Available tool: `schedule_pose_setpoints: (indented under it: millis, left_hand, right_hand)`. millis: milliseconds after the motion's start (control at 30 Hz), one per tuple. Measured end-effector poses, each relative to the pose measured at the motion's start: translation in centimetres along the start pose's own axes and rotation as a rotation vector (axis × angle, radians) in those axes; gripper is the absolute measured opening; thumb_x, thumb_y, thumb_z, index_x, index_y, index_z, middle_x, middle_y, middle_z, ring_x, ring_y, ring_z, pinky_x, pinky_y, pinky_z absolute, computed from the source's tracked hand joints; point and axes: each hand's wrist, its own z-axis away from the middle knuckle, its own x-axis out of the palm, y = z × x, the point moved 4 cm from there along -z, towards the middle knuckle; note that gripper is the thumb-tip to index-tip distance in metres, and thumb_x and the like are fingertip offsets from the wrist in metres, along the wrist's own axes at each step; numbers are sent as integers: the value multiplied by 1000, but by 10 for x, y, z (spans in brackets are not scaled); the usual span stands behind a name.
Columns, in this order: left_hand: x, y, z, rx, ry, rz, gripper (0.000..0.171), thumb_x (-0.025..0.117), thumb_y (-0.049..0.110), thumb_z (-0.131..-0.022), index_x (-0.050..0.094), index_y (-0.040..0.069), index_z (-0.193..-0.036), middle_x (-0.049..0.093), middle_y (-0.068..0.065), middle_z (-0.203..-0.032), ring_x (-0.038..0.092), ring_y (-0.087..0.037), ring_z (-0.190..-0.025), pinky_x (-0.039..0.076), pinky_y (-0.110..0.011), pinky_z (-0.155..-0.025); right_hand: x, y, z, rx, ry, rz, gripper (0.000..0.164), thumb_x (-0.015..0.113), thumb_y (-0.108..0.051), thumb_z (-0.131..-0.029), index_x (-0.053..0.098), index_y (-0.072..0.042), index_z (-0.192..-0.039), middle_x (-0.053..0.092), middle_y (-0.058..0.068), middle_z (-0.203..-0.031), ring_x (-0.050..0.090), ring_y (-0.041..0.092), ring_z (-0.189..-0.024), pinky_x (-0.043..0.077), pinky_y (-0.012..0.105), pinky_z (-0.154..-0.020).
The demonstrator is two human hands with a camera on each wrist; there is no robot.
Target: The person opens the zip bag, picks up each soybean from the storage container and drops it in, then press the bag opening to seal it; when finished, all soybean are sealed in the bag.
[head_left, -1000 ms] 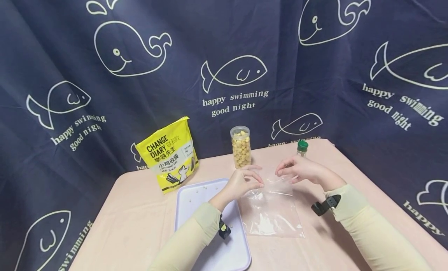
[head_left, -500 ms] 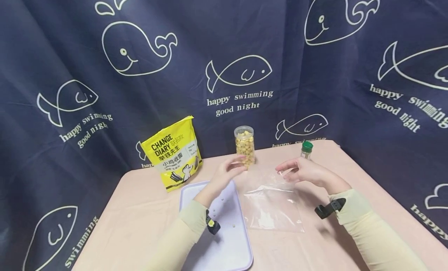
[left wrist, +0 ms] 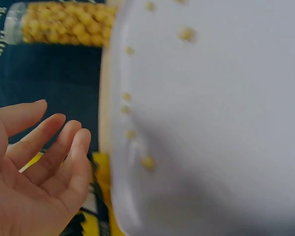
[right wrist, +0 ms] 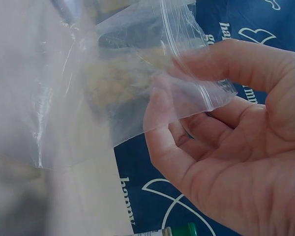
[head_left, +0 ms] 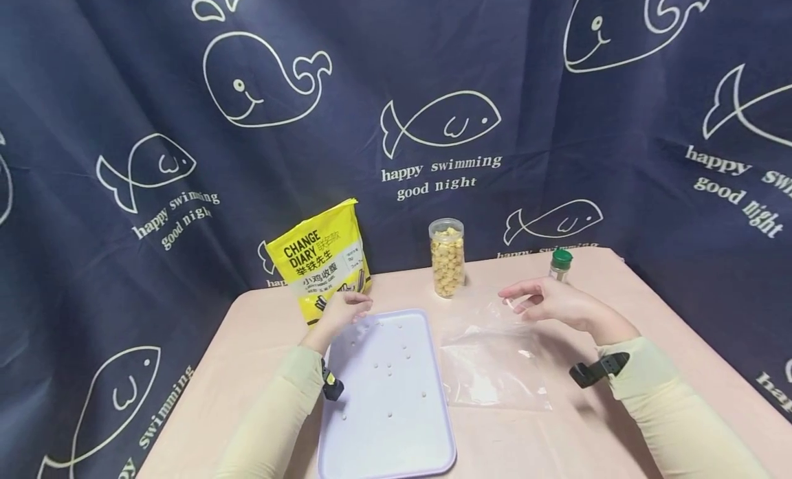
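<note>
— Pink table is carrying what?
— Lilac tray is lying centre-front; yellow pouch, jar and bottle are lining the far edge.
— Hands?
— Right hand is pinching the clear bag beside the tray's right edge; left hand is hovering relaxed, empty, at the tray's far-left corner.

Clear zip-top plastic bag, mostly flat on the table at 3 o'clock of the lavender rectangular plastic tray, its far corner lifted and pinched by the right hand; tray flat, small yellowish pellets scattered on it.
</note>
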Motion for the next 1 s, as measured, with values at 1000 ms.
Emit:
schedule_pose_setpoints:
  millis: [1000]
  left_hand:
    - [9,-34,4,29,-5,-184,9,82,-2,-81,76,6,-81,73,-2,-77,60,-16,-58,49,-25,-51]
  right_hand:
    - [1,-4,-4,-17,-6,2,58,70,8,-85,48,18,-138,58,33,-130,64,18,-104,54,25,-79]
